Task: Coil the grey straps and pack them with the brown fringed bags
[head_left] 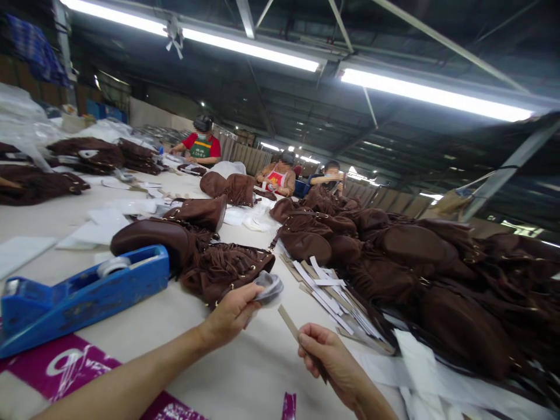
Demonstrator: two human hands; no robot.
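Note:
My left hand [231, 315] is closed on a bunched piece of clear, greyish plastic wrap [268, 289], held over the white table [219, 361]. Between the fingers and thumb of my right hand [321, 353] is a narrow grey-brown cardboard strip [289, 322], tilted up to the left. Just beyond my left hand lies a dark brown fringed bag [227, 265] with gold-coloured eyelets. A loose pile of white and grey cardboard strips [328, 294] lies beyond my right hand.
On the left stands a blue tape dispenser [96, 291] by a purple printed sheet [61, 367]. A large heap of brown bags [406, 251] covers the right side. White paper sheets [98, 227] lie at left. Across the table are several people, one in a green apron [200, 149].

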